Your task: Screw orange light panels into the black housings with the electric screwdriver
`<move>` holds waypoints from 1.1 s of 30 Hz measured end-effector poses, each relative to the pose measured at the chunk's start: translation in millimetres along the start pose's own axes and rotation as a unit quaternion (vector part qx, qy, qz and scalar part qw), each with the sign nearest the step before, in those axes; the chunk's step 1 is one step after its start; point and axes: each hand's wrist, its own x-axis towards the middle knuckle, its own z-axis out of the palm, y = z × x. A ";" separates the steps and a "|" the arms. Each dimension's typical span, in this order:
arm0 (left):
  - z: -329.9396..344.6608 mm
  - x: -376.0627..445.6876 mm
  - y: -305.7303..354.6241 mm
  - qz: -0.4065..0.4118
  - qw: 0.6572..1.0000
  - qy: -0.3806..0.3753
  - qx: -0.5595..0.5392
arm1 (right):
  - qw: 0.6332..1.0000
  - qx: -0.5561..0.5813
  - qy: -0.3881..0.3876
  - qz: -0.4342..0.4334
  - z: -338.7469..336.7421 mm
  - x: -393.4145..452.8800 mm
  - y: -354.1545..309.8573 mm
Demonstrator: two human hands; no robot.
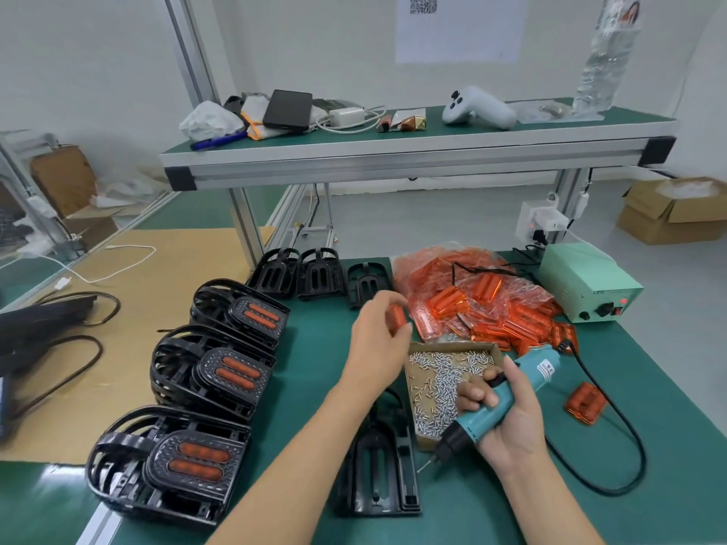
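A big green table is filling the lower part of the frame. On the left side, three stacks of finished black housings are sitting in a row, each one showing orange strips on top. A pile of orange light panels in clear wrap is lying at the right of the middle. An empty black housing is lying flat at the bottom middle, between the two arms. A flat cardboard tray of little silver screws is sitting just beside it, on its right.

The left arm is reaching up from the bottom toward the middle of the frame. The left hand is hanging above the table, with fingers curling around one orange panel and pinching it.

The right hand is coming in from the lower right, palm turned up. Its fingers are wrapping tight around the blue electric screwdriver, which is tilting with its tip pointing down and left, near the empty housing. One loose orange piece is lying at the right.
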 end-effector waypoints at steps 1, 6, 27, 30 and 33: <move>-16.4 -14.7 -1.6 -0.019 1.000 -0.005 -0.014 | 1.000 0.000 0.001 0.001 0.4 -0.2 -0.4; -77.5 -99.5 -14.2 -0.104 0.994 -0.016 -0.012 | 1.000 0.007 -0.004 0.007 1.2 0.6 0.8; -16.7 -135.9 -21.7 -0.088 0.940 -0.170 0.283 | 1.000 0.009 0.011 0.012 0.2 2.0 1.6; -17.5 -137.9 -24.1 -0.087 0.949 -0.164 0.256 | 1.000 0.014 0.016 0.016 1.1 2.2 1.6; -25.4 -141.8 -30.3 -0.065 0.969 -0.137 0.196 | 1.000 0.018 0.016 0.016 0.2 1.8 1.5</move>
